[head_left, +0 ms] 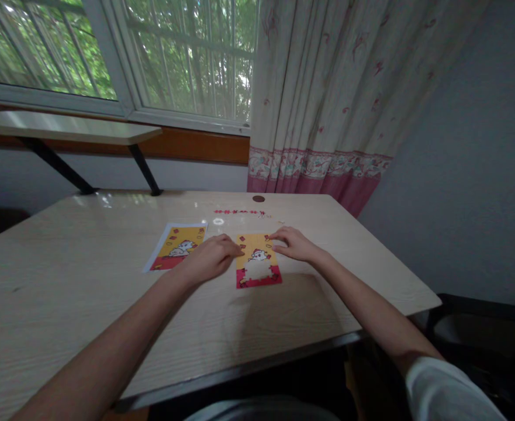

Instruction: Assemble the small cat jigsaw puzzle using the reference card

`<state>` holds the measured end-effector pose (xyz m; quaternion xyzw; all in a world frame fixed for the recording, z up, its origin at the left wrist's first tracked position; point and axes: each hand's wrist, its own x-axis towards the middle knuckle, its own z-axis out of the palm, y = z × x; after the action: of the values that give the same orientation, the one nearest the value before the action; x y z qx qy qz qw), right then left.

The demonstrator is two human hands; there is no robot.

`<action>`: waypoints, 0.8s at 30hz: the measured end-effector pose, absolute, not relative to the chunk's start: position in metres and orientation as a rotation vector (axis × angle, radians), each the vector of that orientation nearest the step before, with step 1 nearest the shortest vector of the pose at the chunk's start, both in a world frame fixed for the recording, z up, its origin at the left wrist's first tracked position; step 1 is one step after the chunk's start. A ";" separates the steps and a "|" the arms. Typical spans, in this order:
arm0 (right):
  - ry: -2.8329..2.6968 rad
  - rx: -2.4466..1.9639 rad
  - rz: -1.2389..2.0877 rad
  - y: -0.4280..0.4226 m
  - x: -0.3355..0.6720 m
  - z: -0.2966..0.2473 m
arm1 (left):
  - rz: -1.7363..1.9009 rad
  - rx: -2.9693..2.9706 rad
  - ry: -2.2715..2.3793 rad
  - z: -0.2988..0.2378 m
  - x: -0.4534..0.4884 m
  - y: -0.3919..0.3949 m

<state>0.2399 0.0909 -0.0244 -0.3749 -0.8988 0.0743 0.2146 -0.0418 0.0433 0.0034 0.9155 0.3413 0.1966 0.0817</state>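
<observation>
A partly assembled jigsaw puzzle (pixel 248 242) lies on the table, yellow above and red below, showing a white cartoon animal. A gap with a jagged outline shows the tabletop through its lower middle. My left hand (pixel 215 257) rests at the puzzle's left edge, fingers bent and tips touching it; nothing shows in its grasp. At the upper right edge is my right hand (pixel 296 242), its thumb and index finger apart, fingertips on the border. Left of the puzzle, partly behind my left hand, lies a printed picture (pixel 173 242) of the same design on white paper.
Small red puzzle pieces (pixel 233 211) form a row towards the back of the table (pixel 187 333). A few pale pieces (pixel 280 222) lie near its right end. Behind them is a dark round disc (pixel 258 199). A raised shelf (pixel 64 127) on black legs stands at the back left.
</observation>
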 end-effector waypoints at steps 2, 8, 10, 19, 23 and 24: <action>-2.512 -1.009 0.222 0.090 0.238 -0.025 | 0.561 2.741 1.017 0.002 -0.044 0.045; -2.538 -0.977 0.238 0.090 0.235 -0.024 | 0.549 2.769 0.984 -0.004 -0.046 0.048; -2.534 -0.994 0.231 0.092 0.236 -0.025 | 0.550 2.779 0.999 -0.006 -0.045 0.048; -2.509 -1.018 0.213 0.094 0.236 -0.027 | 0.534 2.879 1.134 -0.006 -0.038 0.045; -2.465 -1.079 0.205 0.095 0.239 -0.025 | 0.475 2.909 1.207 -0.009 -0.042 0.048; -2.447 -1.121 0.195 0.096 0.240 -0.025 | 0.463 2.908 1.216 -0.010 -0.043 0.049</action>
<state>0.2404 0.0964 -0.0246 -0.4053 -0.8846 0.0705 0.2194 -0.0428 0.0492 -0.0104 0.9125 0.3816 0.1453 -0.0222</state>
